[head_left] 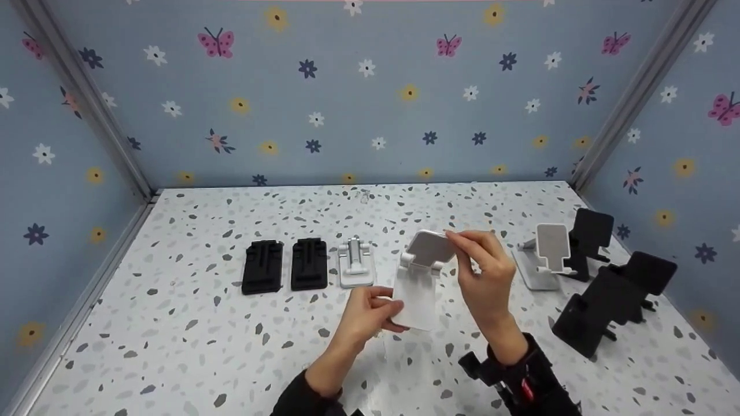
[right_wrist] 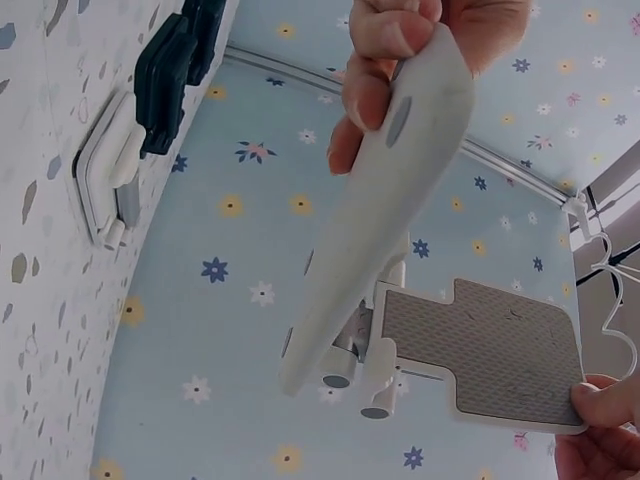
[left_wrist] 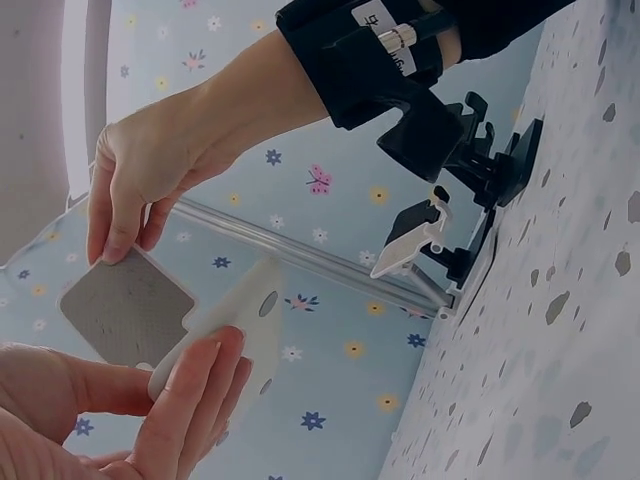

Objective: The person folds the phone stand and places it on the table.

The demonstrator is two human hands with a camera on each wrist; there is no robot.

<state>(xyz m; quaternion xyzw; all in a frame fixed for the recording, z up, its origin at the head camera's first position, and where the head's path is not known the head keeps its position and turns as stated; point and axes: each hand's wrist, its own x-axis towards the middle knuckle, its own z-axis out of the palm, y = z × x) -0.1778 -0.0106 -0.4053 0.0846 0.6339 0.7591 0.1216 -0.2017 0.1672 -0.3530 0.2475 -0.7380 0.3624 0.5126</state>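
Note:
A white folding phone stand (head_left: pixel 417 297) is held up off the table between both hands. My left hand (head_left: pixel 370 310) grips the edge of its flat white base, thumb on one face and fingers behind. At the other end, my right hand (head_left: pixel 487 270) pinches the corner of the grey-padded plate (right_wrist: pixel 500 350), which is tilted out from the base. Hinge knobs (right_wrist: pixel 375 390) show between plate and base in the right wrist view. Left of the hands lie a folded white phone stand (head_left: pixel 355 264) and two folded black phone stands (head_left: pixel 309 264), (head_left: pixel 262 268) in a row.
On the right stand an unfolded white phone stand (head_left: pixel 552 248) and several unfolded black phone stands (head_left: pixel 604 303), close to the right wall. Patterned walls (head_left: pixel 370 92) enclose the speckled table (head_left: pixel 173 346) at the back and sides.

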